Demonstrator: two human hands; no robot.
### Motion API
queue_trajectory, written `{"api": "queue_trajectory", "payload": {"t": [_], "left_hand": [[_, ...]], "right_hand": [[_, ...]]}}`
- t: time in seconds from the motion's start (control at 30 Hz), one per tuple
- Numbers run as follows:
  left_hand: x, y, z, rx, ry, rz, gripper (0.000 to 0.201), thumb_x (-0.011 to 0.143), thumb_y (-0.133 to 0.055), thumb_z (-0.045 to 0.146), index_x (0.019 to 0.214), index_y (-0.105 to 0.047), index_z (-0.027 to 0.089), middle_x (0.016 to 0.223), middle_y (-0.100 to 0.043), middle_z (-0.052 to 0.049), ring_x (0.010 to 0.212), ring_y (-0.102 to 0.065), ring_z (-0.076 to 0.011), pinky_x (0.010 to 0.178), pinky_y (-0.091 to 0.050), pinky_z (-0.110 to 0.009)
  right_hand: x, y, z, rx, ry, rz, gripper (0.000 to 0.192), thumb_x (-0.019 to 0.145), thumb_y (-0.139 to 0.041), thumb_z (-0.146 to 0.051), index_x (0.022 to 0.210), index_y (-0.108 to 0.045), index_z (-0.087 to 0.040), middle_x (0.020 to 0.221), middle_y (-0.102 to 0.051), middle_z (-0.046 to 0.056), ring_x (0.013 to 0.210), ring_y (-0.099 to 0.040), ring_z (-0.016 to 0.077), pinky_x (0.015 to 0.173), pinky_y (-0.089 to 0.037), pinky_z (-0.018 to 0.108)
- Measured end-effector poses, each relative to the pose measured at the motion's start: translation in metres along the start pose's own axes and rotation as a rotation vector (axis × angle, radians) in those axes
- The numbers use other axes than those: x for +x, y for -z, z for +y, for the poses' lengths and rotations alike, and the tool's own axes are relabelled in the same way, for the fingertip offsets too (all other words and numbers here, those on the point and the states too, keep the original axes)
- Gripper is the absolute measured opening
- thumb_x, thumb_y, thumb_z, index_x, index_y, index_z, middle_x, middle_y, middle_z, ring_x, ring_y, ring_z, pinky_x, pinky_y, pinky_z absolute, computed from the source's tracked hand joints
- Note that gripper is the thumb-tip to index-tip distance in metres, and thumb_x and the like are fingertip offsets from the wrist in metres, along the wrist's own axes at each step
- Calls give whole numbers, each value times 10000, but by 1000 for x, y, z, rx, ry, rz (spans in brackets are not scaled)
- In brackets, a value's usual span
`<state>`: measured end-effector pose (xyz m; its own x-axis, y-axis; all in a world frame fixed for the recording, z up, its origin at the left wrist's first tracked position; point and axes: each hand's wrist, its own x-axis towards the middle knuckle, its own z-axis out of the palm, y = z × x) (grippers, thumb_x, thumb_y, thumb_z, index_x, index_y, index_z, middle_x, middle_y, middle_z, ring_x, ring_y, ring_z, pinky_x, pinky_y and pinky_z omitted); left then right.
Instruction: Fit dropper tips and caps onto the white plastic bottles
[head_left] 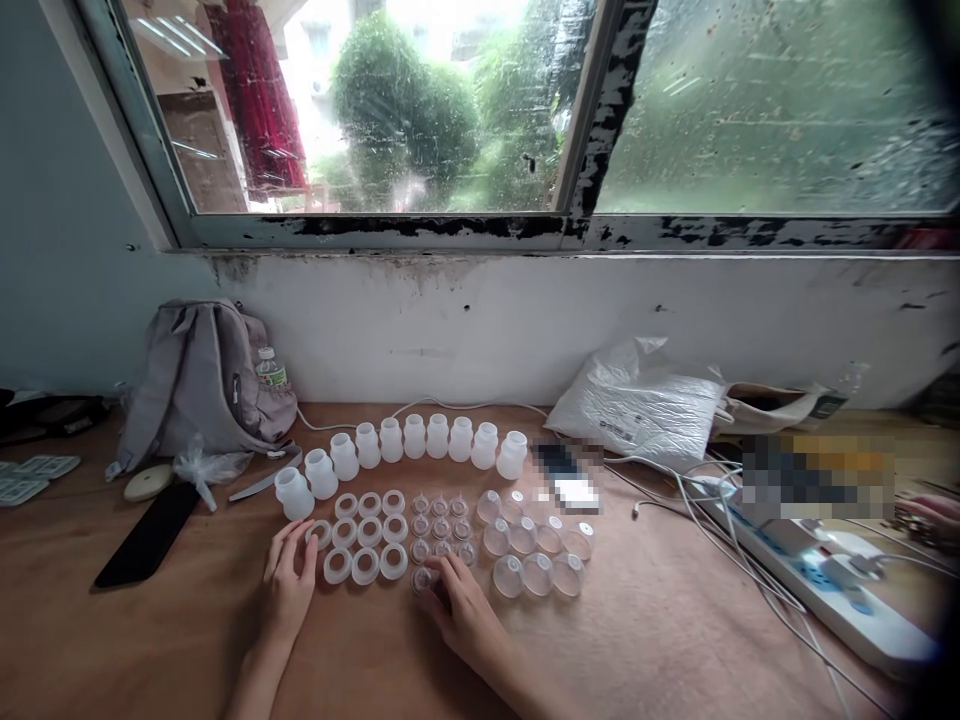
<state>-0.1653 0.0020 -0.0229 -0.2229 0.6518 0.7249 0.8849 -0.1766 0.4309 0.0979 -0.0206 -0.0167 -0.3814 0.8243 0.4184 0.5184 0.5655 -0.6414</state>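
Right hand (pixel 459 600) is pinching a small clear nipple (pixel 422 578) at the grid's near edge, its tip pointing up, axis upright; left hand (pixel 291 580) is lying released, fingertips touching a white ring (pixel 321 533) on the desk (pixel 660 630).

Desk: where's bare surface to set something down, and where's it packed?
Bare wood shows along the near edge of the desk, between the right hand and the power strip, and left of the left hand below the phone. Crowded: bottles, rings and cups mid-desk; cables at right.
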Motion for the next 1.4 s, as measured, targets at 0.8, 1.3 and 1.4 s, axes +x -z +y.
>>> {"api": "queue_trajectory", "payload": {"t": [0.8,1.3,1.4], "left_hand": [[-7,7,17,-146,-163,-52,162,808,-450,181,913,-571,207,872,-612,-46,862,-581,-197,795,-447,-342],[-26,-4,115,-311,-664,-565,145,763,-427,149,713,-559,184,598,-564,-28,579,-533,-135,552,-421,-245],[-33,-14,117,-335,-684,-544,130,749,-446,147,646,-518,181,550,-528,-14,525,-500,-128,498,-380,-239]], "right_hand": [[36,188,176,-706,-367,244,303,803,-417,-356,928,-643,-197,996,-604,109,946,-526,255,787,-403,395],[-20,47,4,-197,165,-89,135,734,-402,-96,734,-493,-196,608,-545,4,534,-502,128,505,-345,231],[-22,37,13,-172,59,-124,120,716,-401,-89,720,-461,-194,636,-553,4,559,-509,122,520,-341,215]]}}
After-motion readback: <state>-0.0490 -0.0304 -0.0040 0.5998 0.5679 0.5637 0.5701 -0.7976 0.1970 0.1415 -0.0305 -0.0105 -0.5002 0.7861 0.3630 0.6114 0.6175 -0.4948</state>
